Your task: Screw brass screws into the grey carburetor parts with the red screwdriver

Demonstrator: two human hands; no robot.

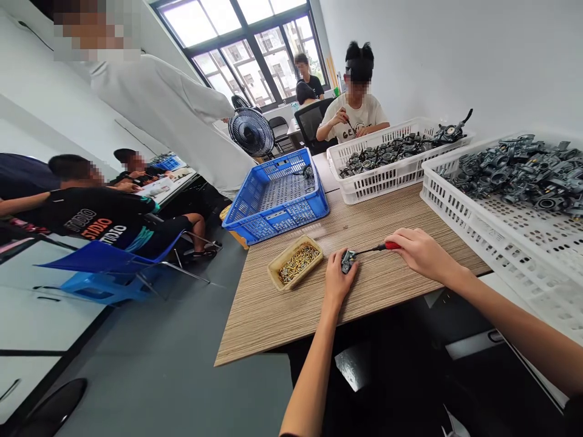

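Note:
My left hand (337,279) grips a small grey metal part, which looks like a carburetor body (348,261), against the wooden table (273,321). In my right hand (416,252) is a screwdriver (376,248) with a red and black handle, held almost level. Its tip reaches the metal part, though I cannot make out exactly where it touches. Just left of my left hand stands a shallow cream tray (273,276) of small brass-coloured screws (298,264).
A blue crate (273,221) with a few dark parts stands at the table's far left. Two white crates (373,191) (483,227) of grey metal parts line the far and right sides. Across the table a person (357,112) works; another person stands left, near a fan (250,132).

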